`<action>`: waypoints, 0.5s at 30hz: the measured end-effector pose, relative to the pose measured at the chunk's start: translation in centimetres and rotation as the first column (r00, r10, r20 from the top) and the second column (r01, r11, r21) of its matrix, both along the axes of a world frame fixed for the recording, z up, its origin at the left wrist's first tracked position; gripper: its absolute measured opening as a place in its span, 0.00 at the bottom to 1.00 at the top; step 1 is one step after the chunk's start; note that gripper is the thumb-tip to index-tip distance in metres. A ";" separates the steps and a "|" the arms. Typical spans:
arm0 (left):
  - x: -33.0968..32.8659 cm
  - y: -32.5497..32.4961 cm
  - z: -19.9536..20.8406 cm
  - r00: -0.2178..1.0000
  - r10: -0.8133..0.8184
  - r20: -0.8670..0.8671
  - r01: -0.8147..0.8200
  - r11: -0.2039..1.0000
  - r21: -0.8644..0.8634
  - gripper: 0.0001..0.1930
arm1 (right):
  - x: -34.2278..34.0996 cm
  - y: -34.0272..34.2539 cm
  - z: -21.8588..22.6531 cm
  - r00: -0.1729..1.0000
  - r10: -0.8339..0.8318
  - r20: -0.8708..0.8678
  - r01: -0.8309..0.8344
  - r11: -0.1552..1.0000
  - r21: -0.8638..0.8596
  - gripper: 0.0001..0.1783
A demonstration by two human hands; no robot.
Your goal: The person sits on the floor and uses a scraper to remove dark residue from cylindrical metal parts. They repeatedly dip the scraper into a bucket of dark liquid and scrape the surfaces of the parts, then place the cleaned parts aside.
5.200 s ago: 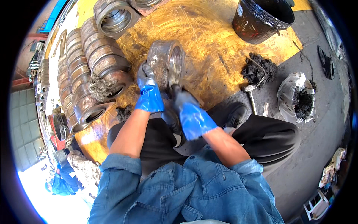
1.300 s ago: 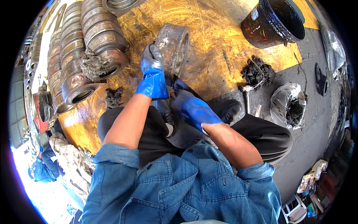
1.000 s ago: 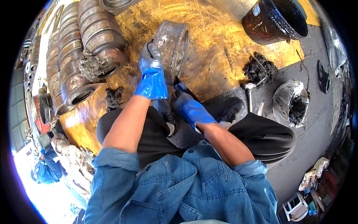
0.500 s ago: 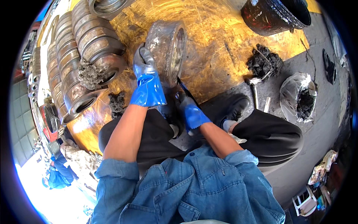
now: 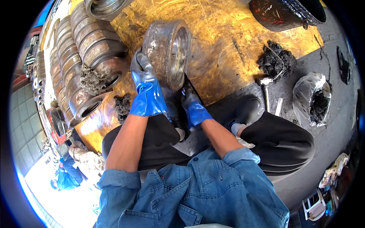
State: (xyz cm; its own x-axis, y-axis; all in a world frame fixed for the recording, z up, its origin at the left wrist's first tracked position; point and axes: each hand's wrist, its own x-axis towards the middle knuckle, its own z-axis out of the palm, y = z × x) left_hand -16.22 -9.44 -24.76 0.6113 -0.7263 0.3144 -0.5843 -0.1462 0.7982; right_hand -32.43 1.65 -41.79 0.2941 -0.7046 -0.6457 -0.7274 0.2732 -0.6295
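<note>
A thick, worn steel ring stands on its rim in front of me, its opening turned to the right. My left hand, in a blue rubber glove with a grey palm, grips the ring's left side, thumb and fingers pressed against the metal. In a matching glove, my right hand is closed around a slim black tool. The tool's upper end meets the lower right edge of the ring's opening; its exact kind cannot be made out.
Rows of similar steel rings lie at the left, with a grey fibre wad on them. A dark bucket stands at the far right. Nearer are a black fibre clump, a hammer and a plastic bag of dark material.
My right hand and the black tool have shifted slightly up along the ring's lower right edge. The ring leans a little differently, still in my left hand. The whole view has shifted slightly.
</note>
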 end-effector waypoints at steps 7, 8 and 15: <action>-0.5 -0.3 -0.2 1.000 -0.023 -0.001 0.023 1.000 0.001 0.24 | -0.8 1.5 -1.8 0.999 -0.031 0.038 0.036 0.992 -0.122 0.23; -0.5 -0.4 -0.2 1.000 -0.027 0.005 0.027 1.000 -0.002 0.24 | -0.5 0.8 -2.1 0.999 -0.037 0.019 0.039 0.994 -0.102 0.23; -0.6 -0.5 -0.2 0.999 -0.032 0.008 0.032 0.999 0.001 0.24 | -1.1 4.0 -2.2 0.977 -0.112 0.183 0.164 0.941 -0.296 0.20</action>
State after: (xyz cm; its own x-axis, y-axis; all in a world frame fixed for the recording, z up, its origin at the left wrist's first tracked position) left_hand -16.83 -9.93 -24.94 0.5853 -0.7455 0.3189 -0.5951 -0.1278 0.7935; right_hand -33.55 5.61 -44.01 0.2616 -0.9023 -0.3427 -0.5781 0.1379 -0.8042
